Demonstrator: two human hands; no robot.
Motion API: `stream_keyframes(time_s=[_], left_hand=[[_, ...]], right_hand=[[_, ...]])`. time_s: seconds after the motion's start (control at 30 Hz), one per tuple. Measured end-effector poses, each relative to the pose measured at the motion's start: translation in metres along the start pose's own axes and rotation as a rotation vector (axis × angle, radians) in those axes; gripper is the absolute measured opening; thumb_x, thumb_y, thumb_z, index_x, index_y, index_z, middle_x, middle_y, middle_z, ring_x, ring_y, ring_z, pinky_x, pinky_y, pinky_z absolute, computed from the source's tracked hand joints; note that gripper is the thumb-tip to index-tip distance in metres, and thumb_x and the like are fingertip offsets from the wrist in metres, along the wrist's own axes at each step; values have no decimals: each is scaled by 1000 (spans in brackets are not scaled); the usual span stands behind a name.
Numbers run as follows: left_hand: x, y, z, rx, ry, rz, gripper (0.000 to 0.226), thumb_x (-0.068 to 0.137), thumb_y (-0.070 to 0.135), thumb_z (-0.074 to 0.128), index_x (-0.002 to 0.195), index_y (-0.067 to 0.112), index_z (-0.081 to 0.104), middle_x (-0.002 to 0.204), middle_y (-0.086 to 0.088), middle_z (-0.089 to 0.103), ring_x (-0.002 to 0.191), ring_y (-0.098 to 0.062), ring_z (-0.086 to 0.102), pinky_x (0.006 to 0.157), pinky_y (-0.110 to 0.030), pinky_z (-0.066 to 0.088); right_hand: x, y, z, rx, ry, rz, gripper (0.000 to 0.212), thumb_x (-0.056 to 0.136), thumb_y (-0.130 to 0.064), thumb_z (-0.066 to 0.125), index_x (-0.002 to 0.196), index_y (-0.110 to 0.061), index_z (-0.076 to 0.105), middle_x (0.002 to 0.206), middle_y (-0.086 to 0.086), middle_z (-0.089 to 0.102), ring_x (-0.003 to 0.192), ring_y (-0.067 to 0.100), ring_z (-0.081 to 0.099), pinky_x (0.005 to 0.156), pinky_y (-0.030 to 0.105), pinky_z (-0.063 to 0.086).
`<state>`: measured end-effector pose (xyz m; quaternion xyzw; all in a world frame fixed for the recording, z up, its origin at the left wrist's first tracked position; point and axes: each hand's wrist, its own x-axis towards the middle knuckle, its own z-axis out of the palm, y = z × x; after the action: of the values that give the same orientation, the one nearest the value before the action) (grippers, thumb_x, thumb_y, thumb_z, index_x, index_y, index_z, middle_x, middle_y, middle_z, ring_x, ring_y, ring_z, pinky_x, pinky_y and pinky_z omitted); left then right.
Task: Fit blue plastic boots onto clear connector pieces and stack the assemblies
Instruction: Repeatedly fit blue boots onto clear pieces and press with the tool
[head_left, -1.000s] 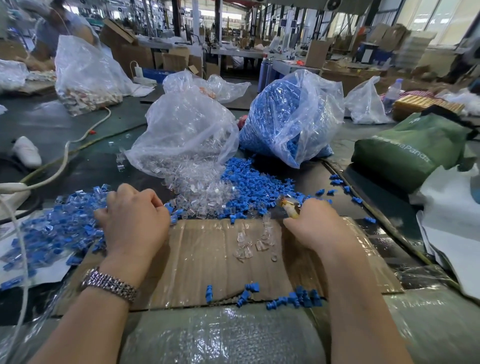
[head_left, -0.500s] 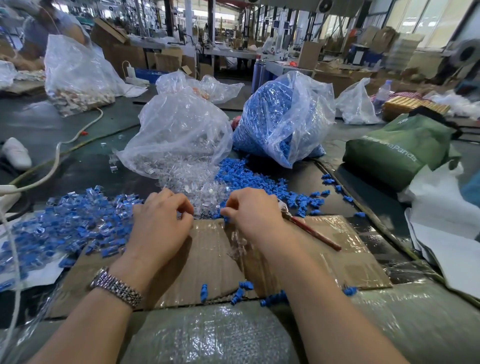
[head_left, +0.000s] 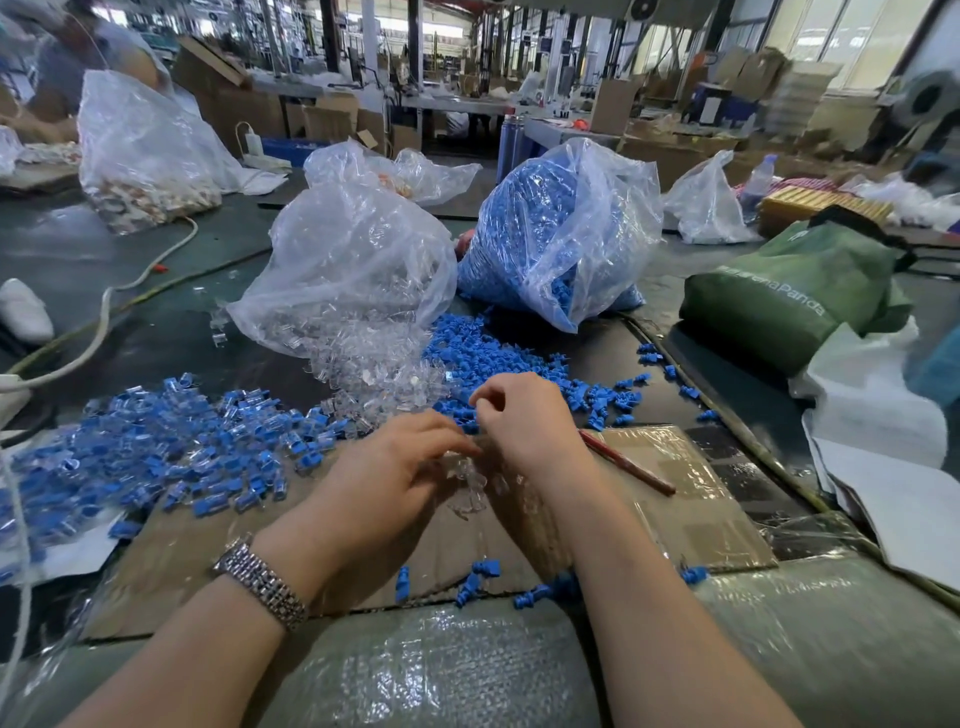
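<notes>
fingertips (head_left: 457, 441) hiding grip contents, background blurred

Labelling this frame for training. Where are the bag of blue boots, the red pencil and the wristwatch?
bag of blue boots (head_left: 524, 234): head view, blue-filled left side.
red pencil (head_left: 631, 466): head view, mid-shaft.
wristwatch (head_left: 262, 582): head view, metal band on the left wrist.

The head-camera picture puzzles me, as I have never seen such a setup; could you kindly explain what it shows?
There is no machine here: a person wears a camera on the head, looking down at their own bare hands. The left hand, with a wristwatch, and the right hand meet over a cardboard sheet, fingers curled around small clear connector pieces. What exactly each pinches is hidden. Behind lie a bag of clear pieces and a bag of blue boots, both spilling out. Finished blue-and-clear assemblies pile up at the left. A red pencil-like stick lies at the right.
</notes>
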<state>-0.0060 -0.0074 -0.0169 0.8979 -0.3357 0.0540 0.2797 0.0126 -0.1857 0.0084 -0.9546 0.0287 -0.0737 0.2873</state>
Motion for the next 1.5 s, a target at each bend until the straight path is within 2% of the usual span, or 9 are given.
stream_keyframes(time_s=[0.23,0.37,0.47,0.53,0.8,0.97,1.2,1.33,1.5], left_hand=[[2,0,1,35,7,-47,19,93,35,67,112,33,73,104,18,62,99,-1,54,90,-26,47],[3,-2,-1,-45,51,-172,9,90,31,73,99,31,73,92,21,62,87,5,59,78,-11,44],[2,-5,-9,-315,153,-313,6,88,21,76,92,24,72,80,7,73,76,0,70,67,-10,53],[0,-5,-17,-622,187,-415,12,83,16,80,92,12,72,81,-3,77,71,-12,74,63,-19,58],[-1,-1,-23,-1172,279,-450,30,66,4,80,92,-2,66,88,-22,75,82,-28,75,72,-25,61],[-2,3,-25,-1175,320,-436,33,65,5,80,93,-4,65,90,-22,75,84,-29,75,72,-25,61],[-3,9,-29,-1177,360,-396,32,67,5,77,94,-7,66,90,-17,76,87,-28,76,74,-25,61],[-4,5,-31,-1358,328,-397,15,73,2,73,88,0,75,95,-18,76,92,-29,75,78,-26,60],[-4,1,-32,-1308,223,-372,21,81,11,73,101,7,79,107,-21,75,99,-31,75,79,-26,60]], right_hand=[[-1,3,-2,115,41,-29,9,99,-25,65,99,-21,73,95,-6,71,91,12,64,84,30,52],[-3,3,-4,238,36,-27,8,99,-23,64,97,-20,70,87,-8,70,79,6,64,72,25,48],[-5,2,-7,448,-9,9,7,100,-21,63,95,-19,68,78,-3,76,65,2,67,64,29,53],[-6,1,-9,610,-72,15,6,100,-20,64,96,-17,68,77,-3,77,76,13,74,74,34,60],[-12,-5,-11,809,-204,-143,2,96,-14,70,95,-15,71,74,-6,73,72,6,69,70,15,52],[-17,-11,-12,726,-177,-220,3,97,-14,69,96,-16,71,90,6,75,84,17,72,86,29,59],[-19,-13,-10,651,-205,-288,2,98,-13,67,98,-14,68,85,-3,70,79,3,66,79,20,55],[-20,-12,-13,690,-169,-333,3,98,-10,67,97,-13,69,91,7,73,88,19,70,87,31,58],[-21,-13,-15,654,-146,-394,4,99,-8,65,96,-11,67,84,-3,68,81,16,64,83,38,54]])
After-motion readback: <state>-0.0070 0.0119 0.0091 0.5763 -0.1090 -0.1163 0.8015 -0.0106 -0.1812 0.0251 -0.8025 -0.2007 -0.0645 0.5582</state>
